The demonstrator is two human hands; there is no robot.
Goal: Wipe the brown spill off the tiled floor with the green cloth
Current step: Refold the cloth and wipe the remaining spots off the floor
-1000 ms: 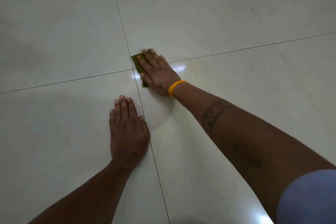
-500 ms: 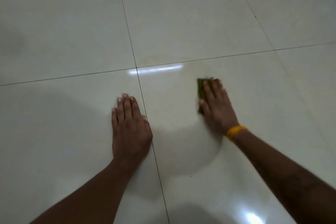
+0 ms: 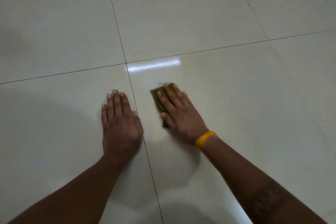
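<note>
My right hand point(image 3: 179, 114), with a yellow band on the wrist, lies flat on the folded green cloth point(image 3: 158, 102) and presses it to the cream tiled floor point(image 3: 236, 105). Only the cloth's left edge and far corner show past my fingers. My left hand point(image 3: 121, 121) rests palm down on the floor just left of the dark grout line point(image 3: 145, 149), fingers together, holding nothing. No brown spill is visible on the tiles around the cloth.
Glossy cream tiles with thin dark grout lines fill the whole view. A bright streak of reflected light point(image 3: 154, 65) lies beyond the cloth near the grout crossing point(image 3: 126, 63). Soft shadows fall around both arms.
My right hand slid the cloth from the grout crossing out to the right, then back left toward my left hand. The left hand stayed planted.
</note>
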